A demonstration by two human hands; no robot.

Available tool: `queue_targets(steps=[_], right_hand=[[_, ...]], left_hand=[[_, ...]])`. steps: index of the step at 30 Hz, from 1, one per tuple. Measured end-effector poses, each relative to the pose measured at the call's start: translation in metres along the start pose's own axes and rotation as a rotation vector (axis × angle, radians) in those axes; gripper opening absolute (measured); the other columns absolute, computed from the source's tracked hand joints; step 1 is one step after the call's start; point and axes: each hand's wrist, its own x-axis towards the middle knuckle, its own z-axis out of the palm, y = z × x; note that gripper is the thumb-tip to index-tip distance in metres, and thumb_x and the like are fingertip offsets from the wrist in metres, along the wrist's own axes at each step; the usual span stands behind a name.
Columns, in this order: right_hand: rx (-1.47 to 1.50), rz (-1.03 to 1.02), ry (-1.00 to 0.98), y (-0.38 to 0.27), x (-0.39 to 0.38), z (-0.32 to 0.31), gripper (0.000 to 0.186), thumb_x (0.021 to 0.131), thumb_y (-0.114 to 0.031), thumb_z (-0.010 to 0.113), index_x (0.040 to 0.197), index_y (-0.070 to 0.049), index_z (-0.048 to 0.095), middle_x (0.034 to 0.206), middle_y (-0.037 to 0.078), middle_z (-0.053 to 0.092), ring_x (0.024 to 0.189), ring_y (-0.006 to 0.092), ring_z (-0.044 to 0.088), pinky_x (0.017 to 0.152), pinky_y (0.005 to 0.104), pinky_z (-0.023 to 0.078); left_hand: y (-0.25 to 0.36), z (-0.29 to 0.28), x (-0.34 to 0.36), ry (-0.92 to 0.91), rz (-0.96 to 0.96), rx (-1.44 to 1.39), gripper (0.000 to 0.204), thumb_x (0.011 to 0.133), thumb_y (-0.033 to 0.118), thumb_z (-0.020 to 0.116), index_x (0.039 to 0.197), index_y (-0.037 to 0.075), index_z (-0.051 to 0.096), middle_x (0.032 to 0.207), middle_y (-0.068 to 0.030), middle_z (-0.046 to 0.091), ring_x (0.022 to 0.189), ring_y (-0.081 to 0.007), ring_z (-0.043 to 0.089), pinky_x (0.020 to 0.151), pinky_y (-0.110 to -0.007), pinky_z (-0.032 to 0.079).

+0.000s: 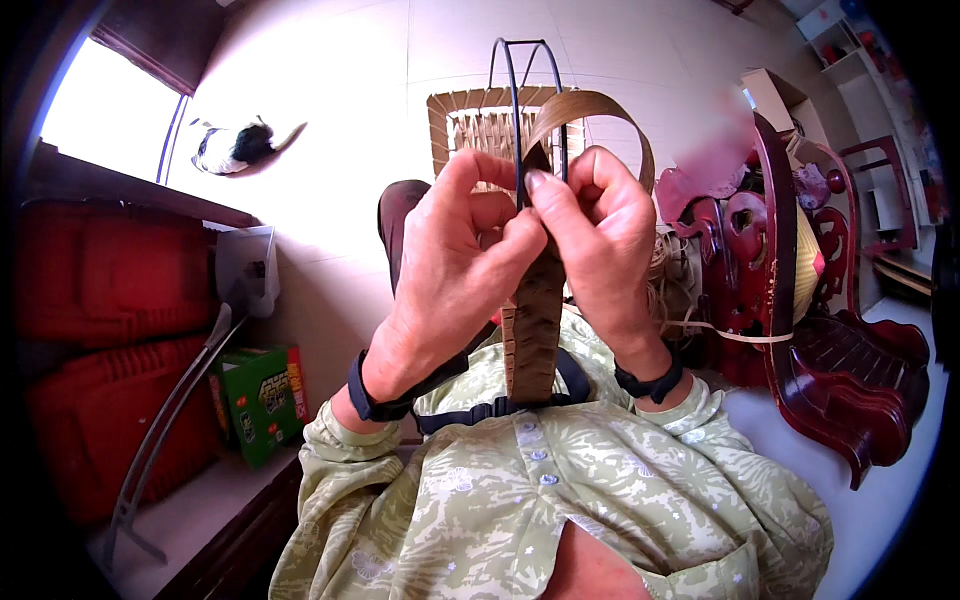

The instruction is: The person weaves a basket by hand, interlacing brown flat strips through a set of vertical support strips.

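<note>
Both hands were raised: left hand (455, 265) and right hand (590, 235) fingers pinched the brown woven strip (537, 330) against the black wire frame (520, 110), apparently to hold the weave taut.

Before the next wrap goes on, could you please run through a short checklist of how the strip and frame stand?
1. Left hand pinching the woven strip against the black wire frame: ok.
2. Right hand gripping the same spot from the other side: ok.
3. Free end of the flat brown strip looped clear over the right hand: ok.
4. Woven part hanging straight, without twist: ok.
5. Strip tight on the wire under the fingers: cannot tell, hidden.
6. Woven basket behind the frame out of the way: ok.
</note>
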Motion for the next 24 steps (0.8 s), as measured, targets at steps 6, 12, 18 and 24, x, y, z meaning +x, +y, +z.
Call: queue_targets(steps=[6, 12, 18, 24], right_hand=[[-0.219, 0.064, -0.197, -0.011, 0.008, -0.005, 0.020, 0.078, -0.012, 0.063, 0.069, 0.001, 0.051, 0.057, 0.009, 0.053, 0.051, 0.0121, 0.048, 0.049, 0.0318, 0.041], [-0.181, 0.086, -0.273, 0.003, 0.014, -0.012, 0.016, 0.077, -0.012, 0.063, 0.071, 0.002, 0.058, 0.060, 0.006, 0.058, 0.053, 0.0094, 0.052, 0.052, 0.0276, 0.044], [-0.042, -0.005, -0.224, 0.004, 0.013, -0.006, 0.017, 0.083, -0.015, 0.060, 0.078, 0.001, 0.058, 0.062, 0.002, 0.057, 0.054, 0.0073, 0.050, 0.051, 0.0257, 0.042], [0.245, 0.242, -0.195, -0.018, 0.002, -0.011, 0.035, 0.092, -0.035, 0.059, 0.080, -0.003, 0.059, 0.064, -0.002, 0.057, 0.054, 0.0014, 0.050, 0.045, 0.0173, 0.040]], left_hand=[[0.008, -0.024, 0.006, -0.194, -0.201, -0.180, 0.048, 0.084, 0.002, 0.058, 0.127, -0.003, 0.038, 0.082, -0.0089, 0.062, 0.062, -0.0132, 0.061, 0.051, -0.026, 0.053], [-0.015, -0.059, 0.041, -0.526, -0.228, -0.371, 0.041, 0.092, 0.019, 0.057, 0.127, 0.001, 0.047, 0.091, -0.0133, 0.063, 0.071, -0.0194, 0.065, 0.056, -0.031, 0.057], [-0.041, -0.038, 0.049, -0.362, 0.041, -0.568, 0.026, 0.092, 0.022, 0.058, 0.109, 0.003, 0.058, 0.093, -0.0015, 0.062, 0.082, -0.0105, 0.058, 0.077, -0.027, 0.049], [-0.043, -0.054, 0.053, -0.389, 0.185, -0.760, 0.032, 0.098, 0.026, 0.044, 0.109, -0.001, 0.058, 0.110, -0.0115, 0.062, 0.104, -0.0230, 0.057, 0.098, -0.039, 0.038]])
